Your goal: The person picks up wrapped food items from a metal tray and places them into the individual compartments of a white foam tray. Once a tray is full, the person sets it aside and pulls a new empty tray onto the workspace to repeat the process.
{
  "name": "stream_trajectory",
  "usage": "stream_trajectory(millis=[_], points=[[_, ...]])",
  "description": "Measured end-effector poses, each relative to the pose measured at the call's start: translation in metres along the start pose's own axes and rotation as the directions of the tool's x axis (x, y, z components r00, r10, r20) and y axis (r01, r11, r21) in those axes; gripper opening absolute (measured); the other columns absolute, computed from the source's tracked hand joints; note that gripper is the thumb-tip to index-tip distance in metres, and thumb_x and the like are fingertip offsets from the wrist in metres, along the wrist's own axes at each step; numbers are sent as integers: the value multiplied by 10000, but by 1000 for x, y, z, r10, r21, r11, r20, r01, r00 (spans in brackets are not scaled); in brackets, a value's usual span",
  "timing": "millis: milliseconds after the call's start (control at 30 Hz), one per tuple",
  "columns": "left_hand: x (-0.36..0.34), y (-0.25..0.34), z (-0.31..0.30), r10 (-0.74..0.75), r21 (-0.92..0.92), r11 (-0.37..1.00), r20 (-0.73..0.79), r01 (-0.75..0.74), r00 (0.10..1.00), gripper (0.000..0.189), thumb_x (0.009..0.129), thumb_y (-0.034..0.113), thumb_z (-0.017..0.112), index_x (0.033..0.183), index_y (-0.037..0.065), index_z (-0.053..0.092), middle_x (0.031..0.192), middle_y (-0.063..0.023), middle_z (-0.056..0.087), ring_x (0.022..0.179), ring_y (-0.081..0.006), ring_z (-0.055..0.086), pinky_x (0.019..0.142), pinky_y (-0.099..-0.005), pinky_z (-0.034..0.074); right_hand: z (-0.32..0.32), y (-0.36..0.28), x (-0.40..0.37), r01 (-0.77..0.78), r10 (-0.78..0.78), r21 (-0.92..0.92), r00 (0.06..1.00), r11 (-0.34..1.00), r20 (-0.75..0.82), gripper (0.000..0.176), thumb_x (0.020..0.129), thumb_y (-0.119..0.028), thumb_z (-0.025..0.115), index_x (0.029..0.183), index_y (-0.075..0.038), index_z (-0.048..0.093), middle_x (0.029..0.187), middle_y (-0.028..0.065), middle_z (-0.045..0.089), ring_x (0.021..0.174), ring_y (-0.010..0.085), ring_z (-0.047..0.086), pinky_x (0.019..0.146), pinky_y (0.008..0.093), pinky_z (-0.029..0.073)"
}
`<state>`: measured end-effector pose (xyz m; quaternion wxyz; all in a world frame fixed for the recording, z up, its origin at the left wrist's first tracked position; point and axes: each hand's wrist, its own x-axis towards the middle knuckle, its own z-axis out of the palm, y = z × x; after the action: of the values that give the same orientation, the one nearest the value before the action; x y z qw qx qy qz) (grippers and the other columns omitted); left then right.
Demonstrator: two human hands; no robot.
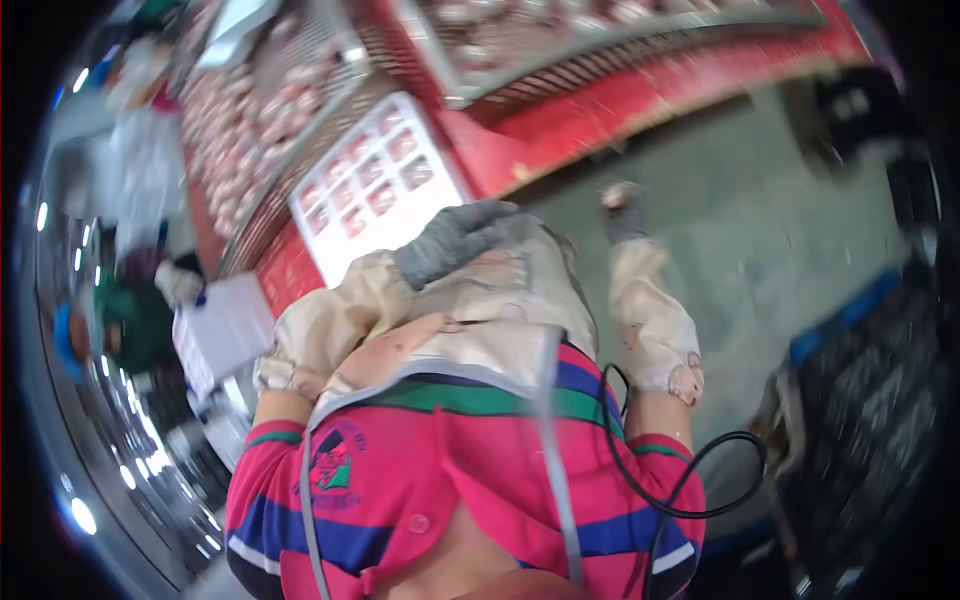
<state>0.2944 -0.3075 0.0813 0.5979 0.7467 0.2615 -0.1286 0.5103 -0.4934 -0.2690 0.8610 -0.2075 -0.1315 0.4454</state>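
Nearest the camera, a pink shirt (480,440) with blue and green stripes is filling the lower view, a pale apron (530,285) hanging over its front. Two mesh-sided containers are resting on a red table (560,135). Left tray (300,165) is carrying many small pinkish pieces (245,140), spread across its base; right tray (600,65) is carrying similar pieces, cut off by the upper edge of view. Motion blur is preventing closer identification.

A white picture card (375,185), bearing rows of small reddish pictures, is lying beside the left tray. The grey-gloved left grip (450,242) is appearing in front of the apron, just beside the card's lower end, its fingers extending close together; whether it is holding anything cannot be determined. The grey-gloved right grip (628,215) is hanging over the green floor (750,220), apart from the table. Something pale pink is showing at its tip, possibly a piece or bare fingertips; its spread is unreadable.

A black cable (690,514) is looping beside the right arm. Dark latticed stacks (880,380) are standing at the right. At the left, a co-worker in green (140,315) is placing a gloved hand (180,283) near a white rectangular object (225,330).
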Motion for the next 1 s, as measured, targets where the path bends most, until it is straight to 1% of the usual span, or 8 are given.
stream_trajectory(millis=[100, 167, 267, 367, 500, 567, 633, 1000], points=[[-33, 4, -52, 177, 128, 980, -210, -152, 962, 353, 892, 116, 597, 1222, 12, 528, 1056, -42, 606, 972, -108, 551, 864, -263, 451, 104, -44, 64, -281, 235, 40, 707, 959, -667, 212, 871, -323, 562, 915, -119, 597, 824, 37, 612, 763, 184, 553, 726, 310, 448], [-48, -11, -99, 265, 54, 962, -420, -267, 868, 322, 864, 104, 634, 1167, 12, 574, 1072, -56, 623, 990, -107, 554, 869, -265, 459, 48, -31, 75, -302, 72, -905, 953, 300, -295, 187, 881, -267, 529, 992, -142, 614, 936, 39, 634, 842, 193, 567, 716, 326, 455], [-60, -29, -211, 405, 311, 914, -700, -259, 589, 278, 856, 134, 646, 1107, 22, 606, 965, -46, 656, 897, -100, 583, 813, -255, 483, -6, -1, 77, -472, 348, -167, 807, 866, -477, 173, 864, -207, 548, 998, -120, 614, 964, 52, 639, 816, 199, 589, 671, 318, 471], [-53, -69, -318, 166, 175, 984, -824, -36, 542, 348, 869, 253, 629, 1150, 52, 593, 1082, -100, 644, 1023, -197, 593, 904, -304, 461, 8, 26, 28, -57, -35, -991, 997, 122, -62, 105, 810, -175, 617, 738, -110, 578, 704, 59, 579, 675, 155, 567, 524, 260, 448], [-22, -124, -431, 234, 586, 619, -774, 524, 589, 483, 856, 408, 579, 1240, 118, 541, 1223, -132, 564, 1170, -288, 501, 1003, -369, 372, 121, 39, -23, -659, 615, 240, 424, 713, -665, 137, 822, -205, 611, 874, -85, 570, 726, 79, 588, 634, 207, 578, 553, 311, 489], [7, -150, -476, 127, 538, 641, -777, 548, 616, 520, 851, 450, 555, 1271, 144, 520, 1282, -136, 523, 1214, -306, 460, 1027, -383, 341, 109, 70, -64, -371, 359, -926, 857, -72, -371, 168, 859, -191, 547, 966, -62, 547, 841, 97, 590, 712, 196, 584, 576, 340, 481], [43, -177, -520, -46, 362, 800, -758, 478, 651, 531, 845, 439, 555, 1301, 173, 494, 1332, -126, 483, 1223, -281, 459, 1022, -367, 344, 238, 68, -50, -840, 274, -205, 380, 503, -884, 285, 861, -210, 568, 1092, -44, 549, 893, 92, 644, 716, 203, 627, 582, 297, 507], [113, -183, -507, -142, 520, 728, -523, 447, 840, 490, 787, 363, 646, 1232, 181, 553, 1130, -114, 619, 1023, -273, 599, 887, -377, 459, 297, 79, -87, -884, 214, -181, 295, 431, -931, 372, 891, -257, 570, 1190, -41, 523, 972, 114, 645, 766, 196, 637, 621, 304, 513]])
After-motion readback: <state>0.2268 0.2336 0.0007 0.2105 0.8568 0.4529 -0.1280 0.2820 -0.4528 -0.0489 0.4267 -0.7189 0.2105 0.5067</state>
